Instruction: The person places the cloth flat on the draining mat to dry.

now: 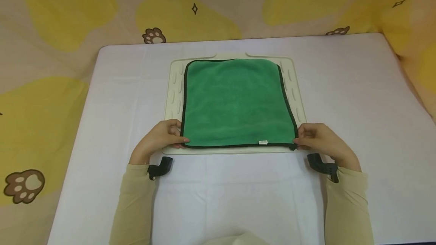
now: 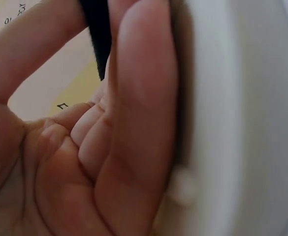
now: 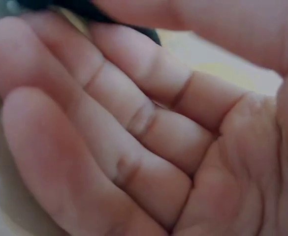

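Observation:
A green cloth [image 1: 236, 101] with a dark edging lies spread over a cream-coloured board [image 1: 173, 86], a small white tag [image 1: 263, 142] near its front edge. My left hand [image 1: 163, 134] pinches the cloth's near left corner, thumb on top and fingers beneath. At the near right corner my right hand [image 1: 318, 137] pinches the cloth in the same way. In the left wrist view the left fingers [image 2: 146, 83] lie against the board's pale rim, with dark edging above. The right wrist view shows the right fingers [image 3: 60, 162] curled under dark edging [image 3: 75, 7].
The board rests on a white-covered table [image 1: 357, 97]. Behind and to the left hangs a yellow and beige patterned fabric [image 1: 85, 6]. Dark wrist-worn mounts [image 1: 161, 167] show at both sleeves. A pale rounded shape shows at the bottom centre.

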A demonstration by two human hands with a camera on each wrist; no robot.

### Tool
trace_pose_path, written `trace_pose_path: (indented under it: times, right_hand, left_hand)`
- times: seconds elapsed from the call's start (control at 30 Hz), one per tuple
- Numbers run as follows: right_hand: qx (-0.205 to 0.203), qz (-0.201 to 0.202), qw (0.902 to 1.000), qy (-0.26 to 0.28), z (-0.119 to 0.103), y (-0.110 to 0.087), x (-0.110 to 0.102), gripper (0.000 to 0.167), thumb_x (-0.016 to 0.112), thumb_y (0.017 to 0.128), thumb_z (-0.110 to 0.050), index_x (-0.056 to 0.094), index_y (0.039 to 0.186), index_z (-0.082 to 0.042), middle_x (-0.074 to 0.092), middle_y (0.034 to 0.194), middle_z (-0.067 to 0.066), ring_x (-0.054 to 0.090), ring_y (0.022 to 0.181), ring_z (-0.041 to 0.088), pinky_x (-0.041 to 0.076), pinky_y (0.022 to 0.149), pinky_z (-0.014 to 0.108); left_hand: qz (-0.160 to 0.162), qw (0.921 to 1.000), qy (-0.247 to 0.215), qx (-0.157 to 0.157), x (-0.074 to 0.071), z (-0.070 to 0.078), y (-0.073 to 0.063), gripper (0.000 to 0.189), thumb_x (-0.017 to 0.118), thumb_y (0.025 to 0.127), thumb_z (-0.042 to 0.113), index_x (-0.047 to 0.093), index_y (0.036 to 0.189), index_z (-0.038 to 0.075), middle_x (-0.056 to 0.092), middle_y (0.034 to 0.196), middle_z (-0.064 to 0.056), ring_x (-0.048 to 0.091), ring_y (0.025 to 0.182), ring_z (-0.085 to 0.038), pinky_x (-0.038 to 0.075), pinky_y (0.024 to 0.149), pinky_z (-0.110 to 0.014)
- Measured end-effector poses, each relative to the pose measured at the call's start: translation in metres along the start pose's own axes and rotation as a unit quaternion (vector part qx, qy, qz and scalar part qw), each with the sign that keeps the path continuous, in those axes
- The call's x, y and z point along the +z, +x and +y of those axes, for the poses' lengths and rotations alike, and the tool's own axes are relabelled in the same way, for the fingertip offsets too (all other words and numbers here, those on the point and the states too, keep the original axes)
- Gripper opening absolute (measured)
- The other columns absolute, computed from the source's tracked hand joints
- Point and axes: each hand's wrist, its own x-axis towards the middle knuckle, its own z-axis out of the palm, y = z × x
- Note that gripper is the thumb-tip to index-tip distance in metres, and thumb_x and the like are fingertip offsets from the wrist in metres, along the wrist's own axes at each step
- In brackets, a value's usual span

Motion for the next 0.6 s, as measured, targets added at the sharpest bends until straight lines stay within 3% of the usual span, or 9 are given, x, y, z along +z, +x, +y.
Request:
trace_pose_path:
  times: [0.13,0.37,0.6]
  right_hand:
    - [0.015,0.016,0.9998,0.003,0.0016,-0.0016,-0.0046,0.017,0.062,0.091,-0.008,0.054,0.083,0.005,0.067,0.081,0.013,0.066,0.073,0.015,0.056,0.063,0.029]
    - [-0.002,-0.001,0.9995,0.032,0.0008,-0.0016,-0.0027,0.020,0.061,0.092,-0.009,0.056,0.087,0.009,0.067,0.078,0.011,0.065,0.073,0.015,0.056,0.066,0.028]
    - [-0.023,0.021,0.9991,0.028,0.0067,0.0033,-0.0045,0.020,0.058,0.094,-0.011,0.057,0.090,0.009,0.067,0.076,0.010,0.065,0.071,0.016,0.054,0.066,0.024]
  left_hand:
    - [-0.001,1.0000,0.002,0.002,0.0004,0.0003,-0.0002,0.053,0.072,0.082,0.006,0.041,0.121,-0.013,0.064,0.071,-0.002,0.065,0.063,-0.015,0.053,0.064,-0.025]
    - [0.001,1.0000,0.009,-0.001,0.0002,-0.0019,-0.0016,0.054,0.071,0.084,0.008,0.041,0.122,-0.014,0.065,0.073,-0.003,0.066,0.064,-0.016,0.053,0.066,-0.025]
    - [-0.003,0.9998,0.004,0.019,-0.0052,-0.0062,-0.0027,0.037,0.065,0.089,0.008,0.047,0.114,-0.012,0.068,0.081,-0.009,0.066,0.073,-0.017,0.054,0.071,-0.027]
